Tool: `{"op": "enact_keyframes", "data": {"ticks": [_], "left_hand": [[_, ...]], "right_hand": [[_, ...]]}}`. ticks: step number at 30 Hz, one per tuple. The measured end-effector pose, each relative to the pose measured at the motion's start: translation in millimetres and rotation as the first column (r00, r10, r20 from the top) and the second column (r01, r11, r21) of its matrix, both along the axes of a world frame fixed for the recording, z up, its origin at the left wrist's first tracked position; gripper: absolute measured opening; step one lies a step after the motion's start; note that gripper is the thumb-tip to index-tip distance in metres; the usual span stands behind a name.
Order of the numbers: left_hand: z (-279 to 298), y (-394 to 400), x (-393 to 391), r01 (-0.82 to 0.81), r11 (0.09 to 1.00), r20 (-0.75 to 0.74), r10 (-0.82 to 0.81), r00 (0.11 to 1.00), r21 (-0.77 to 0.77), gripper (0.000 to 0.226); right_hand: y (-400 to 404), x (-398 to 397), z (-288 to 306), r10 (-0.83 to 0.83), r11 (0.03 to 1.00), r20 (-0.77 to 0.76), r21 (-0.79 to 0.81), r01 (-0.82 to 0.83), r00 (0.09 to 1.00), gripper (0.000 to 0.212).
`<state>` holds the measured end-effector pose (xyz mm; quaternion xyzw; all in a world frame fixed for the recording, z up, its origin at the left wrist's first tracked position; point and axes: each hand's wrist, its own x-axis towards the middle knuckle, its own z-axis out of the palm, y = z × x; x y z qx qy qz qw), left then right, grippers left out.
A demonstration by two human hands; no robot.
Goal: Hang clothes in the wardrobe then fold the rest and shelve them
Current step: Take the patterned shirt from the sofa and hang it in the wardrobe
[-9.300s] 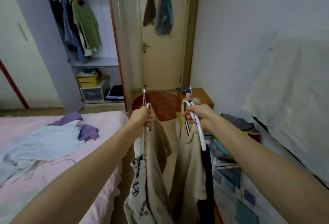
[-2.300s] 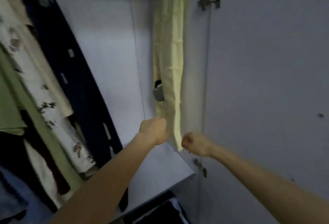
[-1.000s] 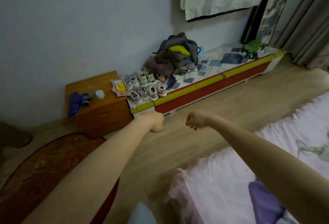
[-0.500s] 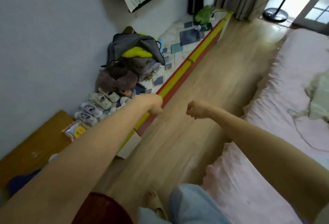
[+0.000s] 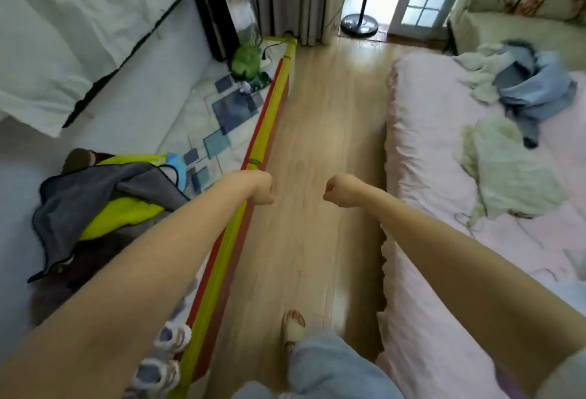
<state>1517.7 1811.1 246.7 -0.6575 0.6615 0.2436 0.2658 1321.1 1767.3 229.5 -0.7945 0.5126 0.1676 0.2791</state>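
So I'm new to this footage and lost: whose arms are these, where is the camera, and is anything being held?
There is no machine here. The one picture comes from a camera worn on a person's head, looking forward and down, so the arms are the person's own. The left hand and right hand are both curled into fists with nothing in their grip. They hang over the wooden floor. On the right is a pink bed with loose clothes: a white garment and a blue garment. On the left, a low platform carries a grey and yellow pile.
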Motion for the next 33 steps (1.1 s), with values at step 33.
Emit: {"op": "enact_keyframes", "data": {"ticks": [33], "left_hand": [[17,-951,-24,0.510,0.860,-0.106,-0.510,0.853,-0.036,0.043]], "right_hand": [[-842,-52,-16,-0.653,0.756,0.094,0.021,0.654,0.752,0.028]]}}
